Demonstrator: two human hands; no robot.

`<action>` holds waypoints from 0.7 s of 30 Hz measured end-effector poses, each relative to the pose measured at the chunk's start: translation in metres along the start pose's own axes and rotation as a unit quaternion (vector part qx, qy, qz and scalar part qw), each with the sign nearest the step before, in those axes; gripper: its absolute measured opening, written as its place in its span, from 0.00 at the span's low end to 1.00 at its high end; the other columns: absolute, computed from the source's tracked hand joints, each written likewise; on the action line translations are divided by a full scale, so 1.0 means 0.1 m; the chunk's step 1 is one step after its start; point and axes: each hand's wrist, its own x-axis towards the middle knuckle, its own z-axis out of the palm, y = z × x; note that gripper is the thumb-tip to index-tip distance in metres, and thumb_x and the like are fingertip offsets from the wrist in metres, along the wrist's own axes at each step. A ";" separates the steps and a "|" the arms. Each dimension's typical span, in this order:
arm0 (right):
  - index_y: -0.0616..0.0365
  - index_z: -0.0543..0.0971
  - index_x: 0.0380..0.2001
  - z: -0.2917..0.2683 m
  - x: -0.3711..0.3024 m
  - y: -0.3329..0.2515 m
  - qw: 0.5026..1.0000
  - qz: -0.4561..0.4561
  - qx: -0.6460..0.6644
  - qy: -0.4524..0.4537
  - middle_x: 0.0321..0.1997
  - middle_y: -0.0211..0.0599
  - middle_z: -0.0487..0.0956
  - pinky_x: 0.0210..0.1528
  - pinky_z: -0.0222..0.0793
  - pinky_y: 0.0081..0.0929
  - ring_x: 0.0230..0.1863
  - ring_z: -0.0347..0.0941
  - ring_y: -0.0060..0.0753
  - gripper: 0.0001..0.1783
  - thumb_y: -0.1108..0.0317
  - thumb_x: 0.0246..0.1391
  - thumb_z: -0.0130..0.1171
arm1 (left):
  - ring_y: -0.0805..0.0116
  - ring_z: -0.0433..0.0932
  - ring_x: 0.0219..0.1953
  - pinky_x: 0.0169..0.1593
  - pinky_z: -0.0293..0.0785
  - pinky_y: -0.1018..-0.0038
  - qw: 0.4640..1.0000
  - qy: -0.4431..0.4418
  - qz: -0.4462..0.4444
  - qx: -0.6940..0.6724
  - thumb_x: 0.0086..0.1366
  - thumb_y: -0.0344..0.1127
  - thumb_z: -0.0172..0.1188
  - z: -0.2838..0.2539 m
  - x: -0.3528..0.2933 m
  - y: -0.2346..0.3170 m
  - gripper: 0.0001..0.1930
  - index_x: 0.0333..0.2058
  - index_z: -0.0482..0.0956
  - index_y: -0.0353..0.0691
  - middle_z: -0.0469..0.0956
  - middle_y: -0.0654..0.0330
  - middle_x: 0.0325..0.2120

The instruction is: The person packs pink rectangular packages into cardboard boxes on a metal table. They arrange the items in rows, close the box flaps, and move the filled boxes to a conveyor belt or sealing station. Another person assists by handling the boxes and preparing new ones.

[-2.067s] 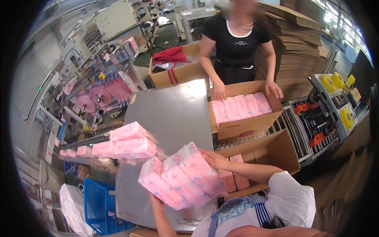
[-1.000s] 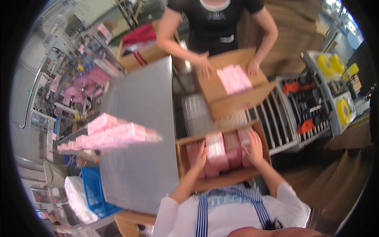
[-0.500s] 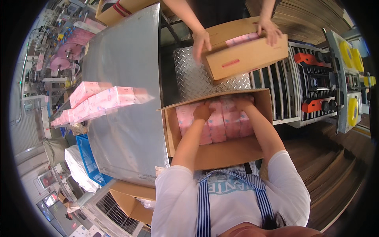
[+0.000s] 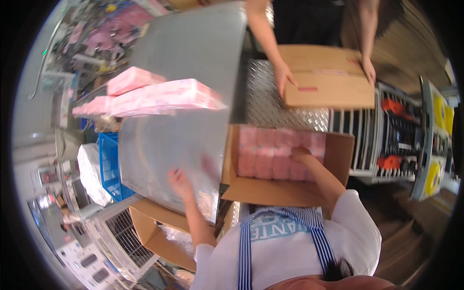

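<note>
An open cardboard carton (image 4: 285, 192) stands in front of me, filled with rows of pink soft packs (image 4: 258, 157). My right hand (image 4: 300, 154) rests on the packs toward the carton's right side; its fingers are partly hidden, so I cannot make out a grip. Out over the grey metal table (image 4: 159, 145) reaches my left hand (image 4: 180, 184), slightly blurred, fingers apart, with nothing seen in it. More pink packs (image 4: 164, 96) lie in a row on the table, one of them stacked on top, farther away than my left hand.
Across from me a co-worker's hands (image 4: 284, 77) hold a closed carton (image 4: 331, 89) over a diamond-plate surface (image 4: 261, 89). A roller conveyor (image 4: 358, 145) with orange-red parts runs to the right. Beside the table are a blue crate (image 4: 109, 166) and another open carton (image 4: 145, 227).
My left hand has left the carton and swung left over the table. My right hand stays on the packs. The co-worker's carton now has its flaps closed. The view has shifted.
</note>
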 end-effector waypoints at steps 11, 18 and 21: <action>0.46 0.63 0.60 -2.92 0.15 -3.21 0.835 -0.204 -0.107 0.499 0.62 0.47 0.62 0.61 0.54 0.50 0.59 0.61 0.51 0.41 0.53 0.42 0.64 | 0.47 0.73 0.48 0.52 0.69 0.57 0.747 -0.114 -0.473 0.453 0.56 0.44 0.58 -1.76 -2.26 -2.93 0.27 0.52 0.69 0.36 0.73 0.44 0.46; 0.51 0.60 0.62 -2.32 -0.28 -3.45 0.857 -0.281 -0.178 0.393 0.49 0.47 0.69 0.48 0.63 0.42 0.49 0.65 0.49 0.47 0.59 0.34 0.65 | 0.43 0.74 0.47 0.50 0.71 0.60 0.843 0.036 -0.498 0.200 0.52 0.46 0.65 -1.24 -2.32 -3.22 0.32 0.52 0.67 0.37 0.74 0.40 0.46; 0.54 0.64 0.59 -1.76 -1.01 -3.09 0.780 -0.421 -0.175 0.430 0.51 0.46 0.68 0.51 0.62 0.42 0.51 0.64 0.47 0.43 0.57 0.35 0.66 | 0.44 0.76 0.44 0.47 0.72 0.62 0.824 0.208 -0.497 0.172 0.49 0.41 0.66 -1.29 -2.41 -3.02 0.30 0.51 0.68 0.40 0.76 0.43 0.42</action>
